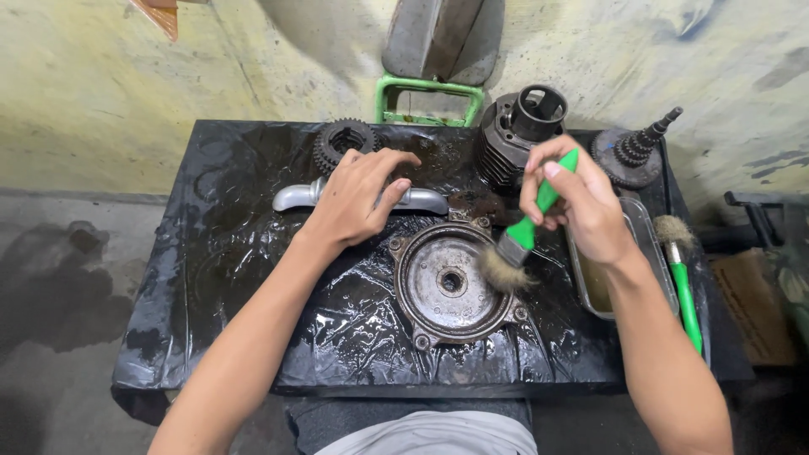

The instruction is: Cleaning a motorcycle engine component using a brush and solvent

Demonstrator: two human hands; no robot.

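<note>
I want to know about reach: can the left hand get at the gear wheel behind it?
Probably yes. The left hand rests on the grey handle, and the gear wheel lies just beyond its fingers, nothing between.

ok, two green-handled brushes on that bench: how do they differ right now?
The brush in the right hand is the flat brush: it is held tilted, bristles touching the round metal cover. The spare brush lies untouched at the table's right edge, beside the rectangular tray. Its bristle head looks rounder and fluffier, pointing away from the person. Both have green handles and pale, dirty bristles.
</note>
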